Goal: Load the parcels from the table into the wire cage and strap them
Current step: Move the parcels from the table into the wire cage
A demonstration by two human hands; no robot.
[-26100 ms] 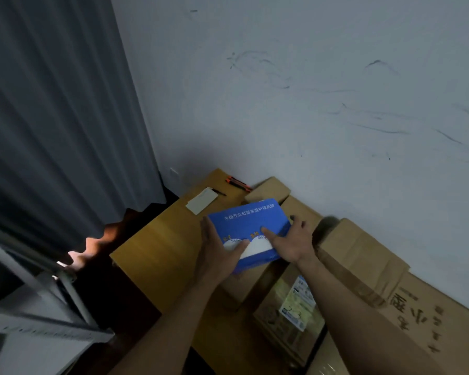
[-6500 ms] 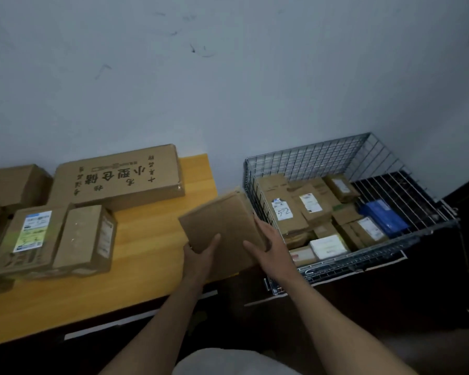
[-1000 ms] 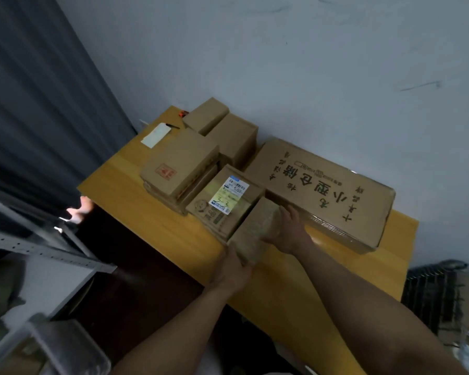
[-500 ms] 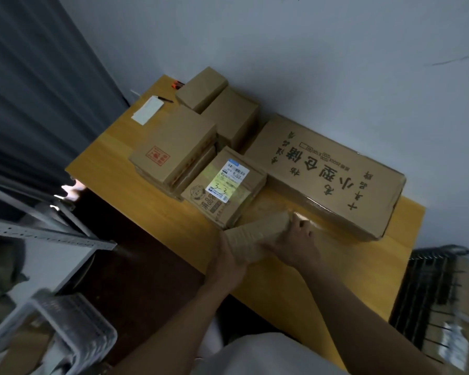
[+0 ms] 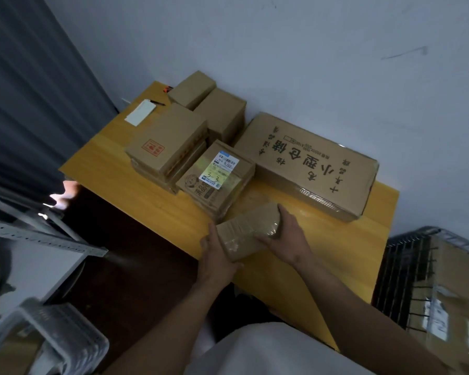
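A small brown taped parcel point(image 5: 245, 230) is held over the front edge of the wooden table point(image 5: 157, 204). My left hand point(image 5: 217, 257) grips its near left end and my right hand point(image 5: 284, 239) clasps its right side. Further back on the table lie a labelled parcel point(image 5: 217, 175), a stamped flat box point(image 5: 168, 143), two small boxes point(image 5: 209, 101) by the wall, and a long printed carton point(image 5: 309, 163). The wire cage point(image 5: 406, 280) stands at the right edge of the view with labelled parcels point(image 5: 450, 307) inside.
A white paper slip point(image 5: 140, 112) and a pen lie at the table's far left corner. A dark curtain point(image 5: 33, 90) hangs on the left. A metal shelf rail point(image 5: 46, 238) and a white plastic crate point(image 5: 60, 331) stand at lower left.
Both hands have drawn the small parcel away from the labelled parcel toward the table's front edge. The view has shifted, and more of the cage shows on the right.
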